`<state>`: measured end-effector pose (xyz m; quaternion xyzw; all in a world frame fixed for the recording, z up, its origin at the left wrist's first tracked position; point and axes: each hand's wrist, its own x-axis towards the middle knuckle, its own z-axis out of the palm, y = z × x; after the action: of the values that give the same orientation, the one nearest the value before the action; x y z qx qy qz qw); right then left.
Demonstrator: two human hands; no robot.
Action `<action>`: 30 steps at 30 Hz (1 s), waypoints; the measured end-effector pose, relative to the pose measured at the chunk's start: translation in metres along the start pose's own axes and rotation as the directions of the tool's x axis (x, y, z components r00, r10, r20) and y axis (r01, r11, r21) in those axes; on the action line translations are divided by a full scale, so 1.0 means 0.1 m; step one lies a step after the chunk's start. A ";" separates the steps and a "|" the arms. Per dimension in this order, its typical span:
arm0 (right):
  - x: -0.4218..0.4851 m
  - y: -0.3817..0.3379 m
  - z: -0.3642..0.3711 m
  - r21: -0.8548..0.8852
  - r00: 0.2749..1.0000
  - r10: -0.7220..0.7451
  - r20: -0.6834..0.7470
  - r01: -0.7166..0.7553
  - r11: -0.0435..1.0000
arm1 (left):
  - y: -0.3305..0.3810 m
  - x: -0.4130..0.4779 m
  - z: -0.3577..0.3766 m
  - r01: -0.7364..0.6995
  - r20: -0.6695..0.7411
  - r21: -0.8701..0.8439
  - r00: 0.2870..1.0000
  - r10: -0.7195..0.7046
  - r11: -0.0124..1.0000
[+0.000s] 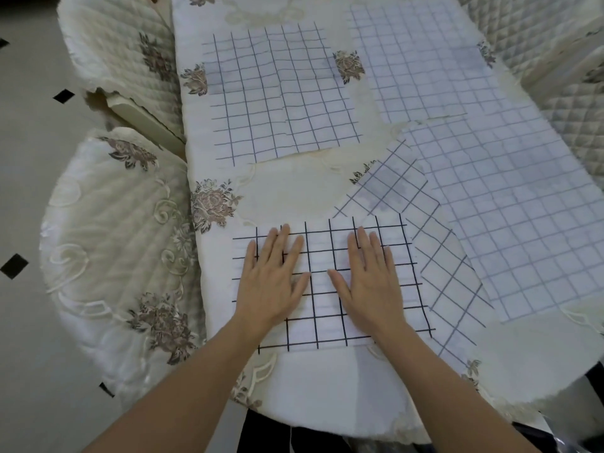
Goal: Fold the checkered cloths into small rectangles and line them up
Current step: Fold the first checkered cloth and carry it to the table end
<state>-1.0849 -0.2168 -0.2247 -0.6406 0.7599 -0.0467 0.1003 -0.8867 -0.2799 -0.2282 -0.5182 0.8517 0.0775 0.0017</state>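
A folded white cloth with a black grid [323, 308] lies at the near edge of the table. My left hand [273, 276] and my right hand [367, 276] press flat on it, fingers straight and spread. Another checkered cloth [281, 93] lies flat farther back on the left. A thin-lined checkered cloth [425, 60] is spread at the back right. A larger one [510, 210] lies to the right. A skewed cloth [434, 256] sits partly beneath the near cloth's right side.
The table [294, 191] wears a cream embroidered cover with floral motifs. Two padded chairs [114, 223] stand at its left, and quilted chairs [562, 93] stand at the right. Tiled floor shows at the far left.
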 end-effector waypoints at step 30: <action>-0.74 0.34 -0.63 0.094 0.827 0.533 -0.176 -0.525 0.846 | 0.56 1.18 -0.69 -0.802 0.073 -0.182 0.566 0.821 0.569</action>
<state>-1.1190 -0.1419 -0.1631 -0.3950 0.9124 -0.0955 0.0478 -0.9861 -0.3680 -0.1626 -0.0599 0.9849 0.1624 -0.0039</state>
